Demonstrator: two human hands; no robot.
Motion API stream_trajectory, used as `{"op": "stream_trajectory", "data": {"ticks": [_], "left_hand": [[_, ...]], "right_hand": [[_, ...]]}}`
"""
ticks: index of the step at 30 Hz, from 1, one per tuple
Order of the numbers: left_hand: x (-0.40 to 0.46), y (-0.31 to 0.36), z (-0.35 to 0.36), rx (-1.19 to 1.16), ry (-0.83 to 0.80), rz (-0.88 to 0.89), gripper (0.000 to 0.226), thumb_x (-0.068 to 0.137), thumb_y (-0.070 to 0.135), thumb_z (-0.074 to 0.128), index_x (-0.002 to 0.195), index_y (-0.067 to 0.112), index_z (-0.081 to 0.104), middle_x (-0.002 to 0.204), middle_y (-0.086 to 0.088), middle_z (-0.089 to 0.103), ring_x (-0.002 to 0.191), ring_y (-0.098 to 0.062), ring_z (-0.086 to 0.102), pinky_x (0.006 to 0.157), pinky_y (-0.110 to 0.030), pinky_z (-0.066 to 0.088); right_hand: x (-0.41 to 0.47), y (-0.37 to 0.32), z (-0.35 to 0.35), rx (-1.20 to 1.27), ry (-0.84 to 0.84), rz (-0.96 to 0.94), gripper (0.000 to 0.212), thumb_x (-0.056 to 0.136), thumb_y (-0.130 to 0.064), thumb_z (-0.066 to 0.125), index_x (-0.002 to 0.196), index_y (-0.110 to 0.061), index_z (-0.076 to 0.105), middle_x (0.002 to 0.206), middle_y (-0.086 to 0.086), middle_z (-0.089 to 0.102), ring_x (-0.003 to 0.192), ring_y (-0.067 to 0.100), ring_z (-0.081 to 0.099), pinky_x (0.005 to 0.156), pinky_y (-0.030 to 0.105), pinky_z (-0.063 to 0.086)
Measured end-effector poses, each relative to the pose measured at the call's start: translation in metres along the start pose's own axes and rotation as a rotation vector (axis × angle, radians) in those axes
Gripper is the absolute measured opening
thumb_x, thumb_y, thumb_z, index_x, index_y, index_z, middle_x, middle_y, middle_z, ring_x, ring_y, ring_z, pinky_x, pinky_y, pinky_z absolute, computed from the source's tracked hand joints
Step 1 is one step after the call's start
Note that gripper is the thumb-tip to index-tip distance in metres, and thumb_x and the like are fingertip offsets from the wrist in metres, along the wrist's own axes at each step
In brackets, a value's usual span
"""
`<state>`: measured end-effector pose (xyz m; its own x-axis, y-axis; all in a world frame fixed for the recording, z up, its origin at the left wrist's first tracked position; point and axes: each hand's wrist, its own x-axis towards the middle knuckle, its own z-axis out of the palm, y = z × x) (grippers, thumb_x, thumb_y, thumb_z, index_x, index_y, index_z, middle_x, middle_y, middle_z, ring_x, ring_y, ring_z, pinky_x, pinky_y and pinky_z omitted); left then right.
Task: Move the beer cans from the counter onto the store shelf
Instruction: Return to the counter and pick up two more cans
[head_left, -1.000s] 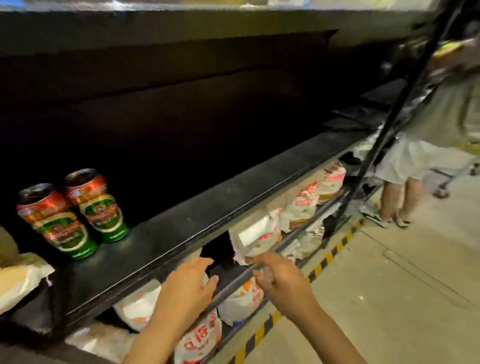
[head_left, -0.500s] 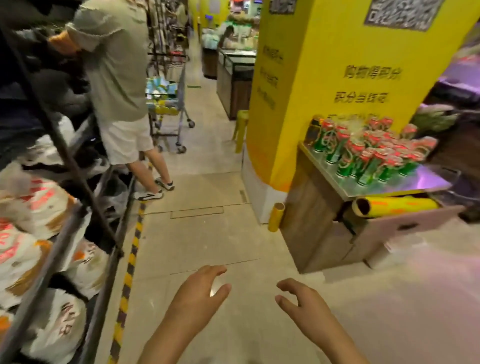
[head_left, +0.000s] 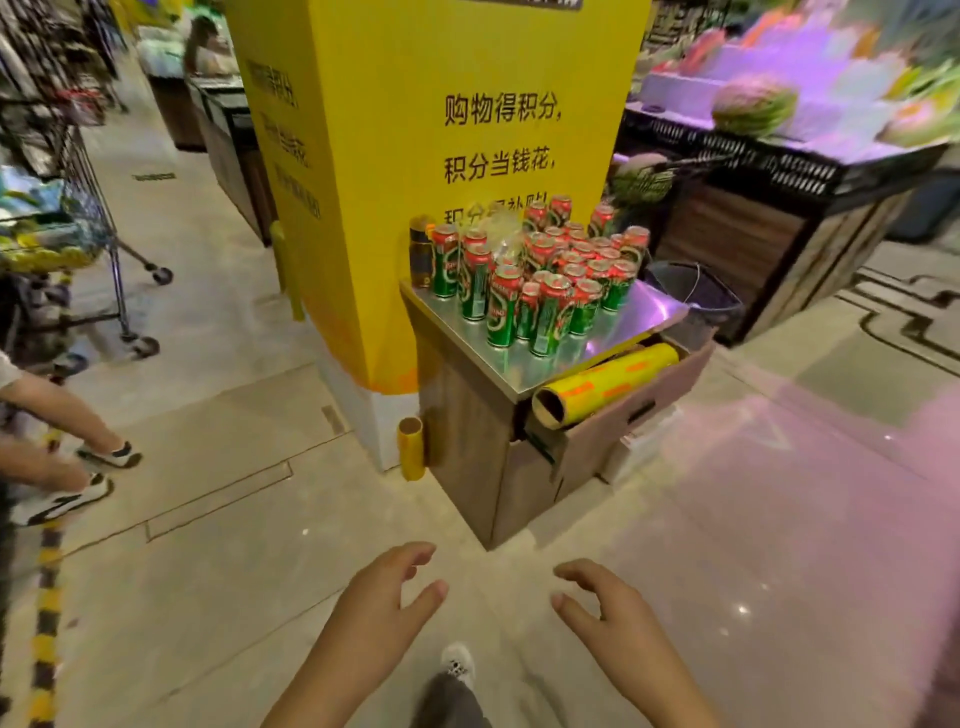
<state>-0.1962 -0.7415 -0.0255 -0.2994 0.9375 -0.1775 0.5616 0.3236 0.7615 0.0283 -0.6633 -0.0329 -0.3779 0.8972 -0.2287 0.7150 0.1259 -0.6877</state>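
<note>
Several green and red beer cans (head_left: 540, 280) stand packed together on a small metal-topped counter (head_left: 631, 325) against a yellow pillar (head_left: 426, 156). My left hand (head_left: 384, 597) and my right hand (head_left: 602, 608) hang low in front of me over the floor, both empty with fingers spread. They are well short of the counter. The store shelf is out of view.
A yellow roll (head_left: 602, 384) lies in an open cardboard box (head_left: 623, 421) under the counter top. A dark jar (head_left: 421, 254) stands beside the cans. A shopping cart (head_left: 78, 228) and another person's legs (head_left: 57, 447) are at left. A produce stand (head_left: 779, 171) is at right.
The view has swung from the dark shelf with two cans on it round to the counter, which now stands closer and nearer the centre. Both hands stayed empty and open.
</note>
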Motion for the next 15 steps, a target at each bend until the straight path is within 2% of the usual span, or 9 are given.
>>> {"op": "stream_trajectory", "data": {"ticks": [4,9,12,15], "left_hand": [[0.083,0.010,-0.012,0.005,0.047,-0.022,0.039,0.091,0.034,0.057,0.129,0.028,0.050,0.127,0.013,0.054,0.109,-0.003,0.049,0.092,-0.020,0.039],[0.188,0.031,-0.026,0.004,0.077,-0.013,0.038,0.091,0.032,0.057,0.128,0.027,0.052,0.125,0.012,0.055,0.112,-0.007,0.051,0.092,-0.023,0.041],[0.245,0.039,-0.028,0.017,0.041,0.035,0.039,0.089,0.034,0.060,0.126,0.026,0.054,0.124,0.011,0.058,0.111,-0.005,0.053,0.092,-0.024,0.043],[0.290,0.057,-0.025,0.002,0.006,0.053,0.040,0.088,0.035,0.060,0.127,0.026,0.053,0.124,0.014,0.056,0.114,-0.005,0.052,0.095,-0.024,0.043]], "right_hand": [[0.081,-0.029,-0.018,0.003,0.000,-0.074,0.031,0.092,-0.035,0.054,0.123,-0.028,0.054,0.120,-0.017,0.055,0.113,0.004,0.051,0.091,0.017,0.039],[0.176,-0.051,-0.048,-0.011,-0.001,-0.111,0.034,0.092,-0.038,0.053,0.125,-0.030,0.053,0.122,-0.018,0.052,0.112,0.001,0.049,0.096,0.022,0.040],[0.220,-0.043,-0.066,0.018,0.048,-0.076,0.028,0.091,-0.032,0.056,0.119,-0.029,0.057,0.113,-0.019,0.054,0.106,0.002,0.051,0.090,0.020,0.040],[0.251,-0.028,-0.082,0.063,0.022,0.000,0.026,0.091,-0.029,0.057,0.117,-0.027,0.058,0.112,-0.015,0.057,0.101,0.001,0.051,0.077,0.011,0.038]]}}
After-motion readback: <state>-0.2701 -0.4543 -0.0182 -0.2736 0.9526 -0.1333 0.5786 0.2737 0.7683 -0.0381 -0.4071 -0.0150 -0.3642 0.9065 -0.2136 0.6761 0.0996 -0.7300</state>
